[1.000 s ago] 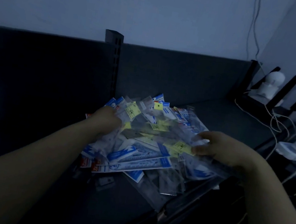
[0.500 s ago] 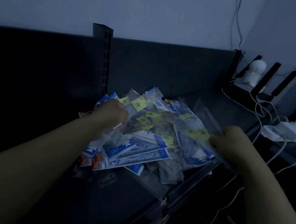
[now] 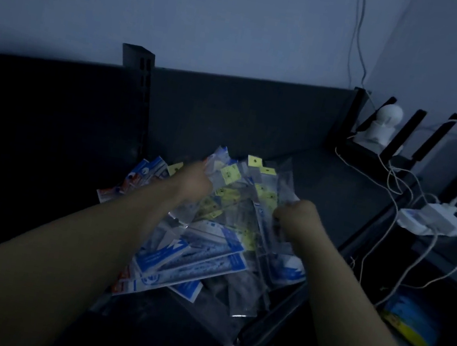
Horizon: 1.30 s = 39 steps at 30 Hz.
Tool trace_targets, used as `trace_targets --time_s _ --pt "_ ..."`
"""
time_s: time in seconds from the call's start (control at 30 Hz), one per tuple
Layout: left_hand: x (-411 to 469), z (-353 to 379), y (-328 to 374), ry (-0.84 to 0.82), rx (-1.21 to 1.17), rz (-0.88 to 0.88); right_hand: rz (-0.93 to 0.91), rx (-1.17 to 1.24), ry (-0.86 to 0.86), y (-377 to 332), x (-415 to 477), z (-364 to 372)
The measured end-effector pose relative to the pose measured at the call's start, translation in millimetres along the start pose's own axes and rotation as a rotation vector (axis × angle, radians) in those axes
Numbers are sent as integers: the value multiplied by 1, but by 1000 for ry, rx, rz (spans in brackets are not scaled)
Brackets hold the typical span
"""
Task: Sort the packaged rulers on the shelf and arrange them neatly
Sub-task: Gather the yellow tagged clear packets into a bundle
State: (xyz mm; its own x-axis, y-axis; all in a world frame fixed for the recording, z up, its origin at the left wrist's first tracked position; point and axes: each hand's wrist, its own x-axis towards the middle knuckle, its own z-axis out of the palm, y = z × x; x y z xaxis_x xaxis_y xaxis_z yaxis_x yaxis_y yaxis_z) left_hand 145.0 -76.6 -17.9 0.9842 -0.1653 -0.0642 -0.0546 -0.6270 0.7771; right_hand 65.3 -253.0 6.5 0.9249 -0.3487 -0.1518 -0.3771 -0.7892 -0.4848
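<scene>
Dim light here, and both bare forearms reach in from the bottom edge toward the heap. Nearest us, the front lip of the dark shelf runs diagonally, and a few clear packs hang over it. On the shelf lies the jumble of rulers - blue-and-white cards low in the heap, yellow tags higher up, clear sleeves everywhere, all crossing at odd angles.

Off to the lower right, down on a lower level, sits a blue-and-yellow pack, too dark to read.

Now the hands. The left hand is pushed into the upper left of the heap, fingers lost among the sleeves, so I cannot tell whether it grips anything. The right hand is clenched on the right side of the heap, curled round the edge of a clear sleeve that stands up above the knuckles.

Further right, a white charger lies on the shelf with white cables looping away from it. Behind the heap rises the dark back panel, with a slotted post to its left. In the far right corner - a black router with upright antennas and a small white camera. Beyond everything, the pale wall.
</scene>
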Motion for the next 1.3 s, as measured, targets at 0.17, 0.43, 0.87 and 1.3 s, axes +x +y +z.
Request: trace_targets --time_s 0.17,0.43,0.87,1.3 --pt "31 12 -9 -62 268 -20 55 468 51 6 35 28" --pt "47 11 -10 -88 653 41 37 393 -22 10 57 27" --pt "43 10 5 -129 452 48 16 536 -48 12 68 29" --pt "5 3 -6 3 45 -38 -94 711 -110 -11 48 45"
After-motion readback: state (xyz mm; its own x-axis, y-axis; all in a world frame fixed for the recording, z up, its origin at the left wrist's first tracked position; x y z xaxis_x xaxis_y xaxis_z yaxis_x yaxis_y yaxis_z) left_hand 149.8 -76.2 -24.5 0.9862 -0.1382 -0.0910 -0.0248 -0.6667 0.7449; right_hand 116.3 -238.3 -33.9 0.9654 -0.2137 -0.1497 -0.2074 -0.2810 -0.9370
